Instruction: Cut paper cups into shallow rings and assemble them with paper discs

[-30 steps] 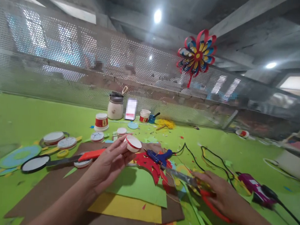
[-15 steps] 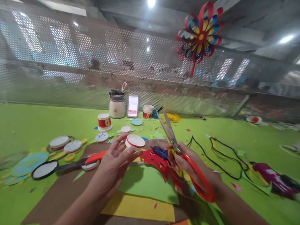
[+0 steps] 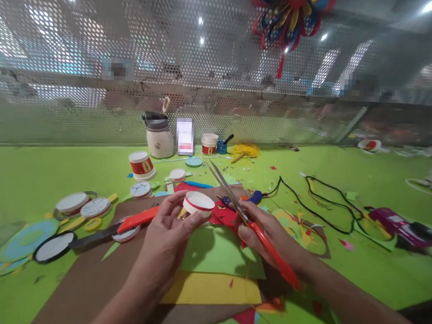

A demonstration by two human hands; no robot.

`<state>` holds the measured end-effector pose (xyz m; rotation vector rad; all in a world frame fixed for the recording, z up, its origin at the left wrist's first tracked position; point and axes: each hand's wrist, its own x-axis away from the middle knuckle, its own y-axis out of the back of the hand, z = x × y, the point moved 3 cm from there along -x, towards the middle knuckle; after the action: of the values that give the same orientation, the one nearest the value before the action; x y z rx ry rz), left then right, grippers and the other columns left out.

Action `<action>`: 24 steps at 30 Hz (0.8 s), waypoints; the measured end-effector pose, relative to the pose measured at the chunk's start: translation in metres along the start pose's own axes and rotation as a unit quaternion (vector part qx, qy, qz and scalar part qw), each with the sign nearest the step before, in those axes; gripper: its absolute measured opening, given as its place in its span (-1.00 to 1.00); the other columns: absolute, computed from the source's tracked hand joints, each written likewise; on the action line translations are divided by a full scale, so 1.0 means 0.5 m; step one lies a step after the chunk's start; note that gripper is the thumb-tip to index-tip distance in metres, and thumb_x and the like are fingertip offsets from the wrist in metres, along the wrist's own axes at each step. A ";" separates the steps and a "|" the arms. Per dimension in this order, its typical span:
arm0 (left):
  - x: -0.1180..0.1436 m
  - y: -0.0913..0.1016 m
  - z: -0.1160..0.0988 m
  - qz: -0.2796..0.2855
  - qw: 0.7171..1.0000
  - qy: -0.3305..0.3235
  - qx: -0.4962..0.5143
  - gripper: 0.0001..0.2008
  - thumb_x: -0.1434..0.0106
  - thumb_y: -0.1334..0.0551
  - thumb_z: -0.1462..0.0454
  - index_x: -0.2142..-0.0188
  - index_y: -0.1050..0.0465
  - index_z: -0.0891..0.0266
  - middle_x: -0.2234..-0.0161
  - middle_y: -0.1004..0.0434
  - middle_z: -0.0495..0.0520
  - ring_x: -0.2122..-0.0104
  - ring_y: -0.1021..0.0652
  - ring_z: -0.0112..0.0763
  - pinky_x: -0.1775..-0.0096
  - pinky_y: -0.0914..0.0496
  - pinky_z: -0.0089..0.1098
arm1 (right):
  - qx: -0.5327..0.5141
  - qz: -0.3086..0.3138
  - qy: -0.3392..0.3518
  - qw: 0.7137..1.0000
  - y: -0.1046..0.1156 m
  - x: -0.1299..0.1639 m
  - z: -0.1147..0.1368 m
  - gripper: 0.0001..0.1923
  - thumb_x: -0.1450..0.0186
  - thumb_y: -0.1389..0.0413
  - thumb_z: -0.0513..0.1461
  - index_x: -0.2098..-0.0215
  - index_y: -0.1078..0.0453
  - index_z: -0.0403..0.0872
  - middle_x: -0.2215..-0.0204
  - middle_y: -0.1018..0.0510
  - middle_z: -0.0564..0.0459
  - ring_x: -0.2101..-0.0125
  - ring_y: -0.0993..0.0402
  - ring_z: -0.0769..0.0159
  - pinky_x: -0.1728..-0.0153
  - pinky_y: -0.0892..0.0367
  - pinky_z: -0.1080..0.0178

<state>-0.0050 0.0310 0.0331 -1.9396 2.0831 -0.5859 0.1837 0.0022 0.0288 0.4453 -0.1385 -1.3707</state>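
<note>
My left hand pinches a shallow white cup-like piece with a red band round it, tilted so that its hollow inside faces me. In my right hand are scissors with red handles; their blades point up and away to the left, slightly apart. Below both hands lie a green sheet and a yellow sheet on brown board. Cut red paper and a blue glue gun rest behind the scissors. An orange utility knife lies beside my left hand.
White discs and a black-rimmed disc lie at left. A red-and-white tub, a jar and a phone stand farther back. A black cord and purple device lie at right, before a perforated screen.
The view has tipped downward. My right hand has lowered the scissors and tilted their blades farther left. The yellow bit by my right fingers no longer shows there. My left thumb now presses the white piece.
</note>
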 end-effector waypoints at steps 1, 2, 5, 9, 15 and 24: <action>-0.001 0.000 0.001 -0.002 1.000 -0.005 0.000 -0.49 0.02 -0.48 0.31 0.08 -0.38 0.15 0.07 -0.56 0.05 0.13 -0.60 -0.28 0.01 -0.44 -0.29 | 0.002 0.001 -0.002 1.000 0.000 -0.001 0.000 -0.60 -0.29 -0.11 -0.04 -0.05 -0.27 0.01 0.12 -0.49 -0.06 0.15 -0.43 0.13 0.11 -0.35 0.06; -0.002 -0.001 0.001 -0.005 1.000 -0.016 0.001 -0.50 0.01 -0.47 0.31 0.09 -0.38 0.16 0.07 -0.56 0.05 0.10 -0.59 -0.27 -0.01 -0.43 -0.30 | 0.005 0.004 -0.008 1.000 0.000 -0.002 0.000 -0.60 -0.29 -0.11 -0.04 -0.05 -0.27 0.01 0.17 -0.50 -0.04 0.22 -0.44 0.16 0.19 -0.37 0.09; -0.006 0.000 -0.002 -0.018 0.998 -0.055 0.007 -0.51 0.01 -0.47 0.34 0.09 -0.40 0.16 0.06 -0.55 0.05 -0.02 -0.52 -0.27 -0.07 -0.37 -0.34 | 0.015 0.023 -0.022 0.999 0.002 -0.002 0.010 -0.57 -0.28 -0.11 -0.03 -0.06 -0.28 -0.02 0.20 -0.50 -0.03 0.31 -0.44 0.20 0.26 -0.39 0.13; -0.010 0.003 -0.005 -0.028 0.996 -0.078 -0.016 -0.49 0.02 -0.47 0.31 0.07 -0.39 0.17 0.09 -0.57 0.05 -0.01 -0.52 -0.28 -0.06 -0.37 -0.34 | 0.014 0.071 -0.006 0.997 0.005 -0.003 0.036 -0.69 -0.35 -0.03 -0.03 0.06 -0.34 -0.03 0.21 -0.52 -0.02 0.20 -0.45 0.19 0.20 -0.38 0.17; -0.008 0.014 0.001 -0.053 0.984 -0.112 -0.126 -0.49 0.02 -0.47 0.24 0.08 -0.39 0.17 0.15 -0.57 0.05 0.12 -0.56 -0.25 0.10 -0.46 -0.30 | 0.019 0.079 0.028 0.996 0.006 -0.006 0.047 -0.72 -0.43 0.08 -0.05 0.08 -0.35 0.01 0.34 -0.52 0.07 0.38 -0.41 0.31 0.35 -0.36 0.27; -0.011 0.006 0.006 -0.012 0.983 -0.118 -0.138 -0.52 -0.06 -0.42 0.24 0.05 -0.30 0.16 0.16 -0.55 0.07 0.10 -0.55 -0.25 0.08 -0.46 -0.26 | 0.055 0.078 0.039 0.995 -0.001 0.005 0.023 -0.65 -0.37 -0.01 -0.04 -0.01 -0.33 -0.06 0.25 -0.50 0.01 0.30 -0.41 0.24 0.30 -0.35 0.23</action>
<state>-0.0060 0.0360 0.0285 -2.0620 2.0801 -0.0643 0.1794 -0.0029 0.0387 0.5679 -0.1821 -1.1936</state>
